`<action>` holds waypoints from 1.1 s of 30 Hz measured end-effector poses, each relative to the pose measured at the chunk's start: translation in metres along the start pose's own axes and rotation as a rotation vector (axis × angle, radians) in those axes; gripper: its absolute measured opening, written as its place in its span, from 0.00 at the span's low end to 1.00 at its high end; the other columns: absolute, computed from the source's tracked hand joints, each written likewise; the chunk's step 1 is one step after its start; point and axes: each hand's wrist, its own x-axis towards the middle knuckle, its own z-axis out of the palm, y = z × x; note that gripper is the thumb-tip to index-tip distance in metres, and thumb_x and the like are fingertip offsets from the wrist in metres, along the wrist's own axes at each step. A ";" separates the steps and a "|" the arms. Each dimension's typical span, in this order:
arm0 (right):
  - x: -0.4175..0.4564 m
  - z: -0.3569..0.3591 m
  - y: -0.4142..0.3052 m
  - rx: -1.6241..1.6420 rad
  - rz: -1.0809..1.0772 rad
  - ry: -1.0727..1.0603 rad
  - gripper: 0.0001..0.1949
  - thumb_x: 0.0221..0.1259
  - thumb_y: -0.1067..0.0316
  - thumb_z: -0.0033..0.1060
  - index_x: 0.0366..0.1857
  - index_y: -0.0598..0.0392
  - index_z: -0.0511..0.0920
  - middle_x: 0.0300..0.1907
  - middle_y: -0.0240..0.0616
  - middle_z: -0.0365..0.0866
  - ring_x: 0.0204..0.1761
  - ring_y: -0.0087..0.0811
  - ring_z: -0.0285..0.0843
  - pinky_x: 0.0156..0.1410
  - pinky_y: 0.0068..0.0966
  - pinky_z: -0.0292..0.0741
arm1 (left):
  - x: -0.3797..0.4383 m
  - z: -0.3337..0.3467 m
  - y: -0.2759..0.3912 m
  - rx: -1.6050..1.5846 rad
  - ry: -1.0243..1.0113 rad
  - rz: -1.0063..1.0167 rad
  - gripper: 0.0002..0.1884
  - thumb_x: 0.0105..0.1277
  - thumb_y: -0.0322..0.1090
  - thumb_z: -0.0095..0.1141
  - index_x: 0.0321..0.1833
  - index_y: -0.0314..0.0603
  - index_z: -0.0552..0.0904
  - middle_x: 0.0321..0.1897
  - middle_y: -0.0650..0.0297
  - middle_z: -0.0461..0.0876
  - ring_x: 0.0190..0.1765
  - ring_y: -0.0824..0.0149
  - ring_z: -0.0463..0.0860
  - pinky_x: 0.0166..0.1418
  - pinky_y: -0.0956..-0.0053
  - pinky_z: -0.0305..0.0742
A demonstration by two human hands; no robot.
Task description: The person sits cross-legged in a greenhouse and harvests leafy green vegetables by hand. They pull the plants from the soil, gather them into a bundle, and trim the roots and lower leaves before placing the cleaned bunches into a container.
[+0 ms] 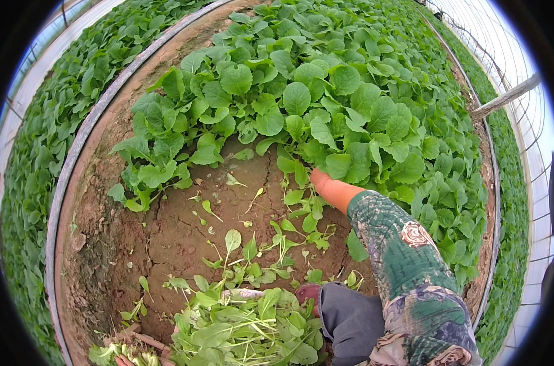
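My right hand [319,179] reaches in among the standing leafy green plants [297,98], at the near edge of the bed. Leaves cover its fingers, so its grip is hidden. At the bottom left edge, only a few fingers of my left hand [122,361] show, closed around a small bunch of pulled greens [142,357] with pale stems and thin roots. A heap of loose picked leaves [245,329] lies before me, beside my grey trouser leg [350,315]. More leaves and small seedlings [254,267] are strewn over the soil between the heap and the bed.
Cracked brown soil [181,247] lies in front of the uncut plants. Brown wooden slats [151,342] sit near my left hand. A grey hose or pipe [78,142] curves along the left; another pipe [492,219] runs at right, by a slanting post [505,97]. Greenhouse film [526,50] rises beyond.
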 end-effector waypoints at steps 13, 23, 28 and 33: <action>0.001 0.005 0.015 0.022 -0.014 -0.028 0.16 0.55 0.72 0.66 0.50 0.50 0.87 0.53 0.38 0.86 0.53 0.42 0.86 0.53 0.42 0.83 | -0.013 0.000 -0.004 0.014 -0.023 -0.027 0.55 0.63 0.67 0.56 0.79 0.28 0.50 0.76 0.33 0.53 0.76 0.35 0.56 0.77 0.48 0.54; -0.030 -0.017 0.016 -0.042 0.003 -0.038 0.16 0.57 0.65 0.67 0.51 0.45 0.86 0.54 0.33 0.86 0.56 0.38 0.84 0.54 0.42 0.81 | -0.005 0.013 -0.013 -0.010 -0.015 0.024 0.56 0.63 0.68 0.54 0.80 0.29 0.49 0.77 0.35 0.51 0.76 0.37 0.55 0.78 0.49 0.53; -0.035 -0.038 0.013 -0.071 0.001 -0.043 0.16 0.57 0.64 0.67 0.51 0.45 0.87 0.54 0.33 0.86 0.56 0.38 0.84 0.54 0.41 0.81 | -0.005 0.011 -0.008 -0.007 -0.013 0.008 0.56 0.64 0.68 0.53 0.80 0.28 0.48 0.77 0.35 0.51 0.76 0.37 0.55 0.78 0.50 0.52; -0.054 -0.075 0.026 -0.032 0.071 -0.085 0.15 0.58 0.63 0.67 0.50 0.44 0.87 0.55 0.32 0.86 0.56 0.38 0.85 0.54 0.40 0.81 | -0.004 0.016 -0.013 0.002 -0.017 0.019 0.55 0.65 0.67 0.52 0.80 0.28 0.47 0.78 0.35 0.49 0.77 0.37 0.54 0.78 0.50 0.52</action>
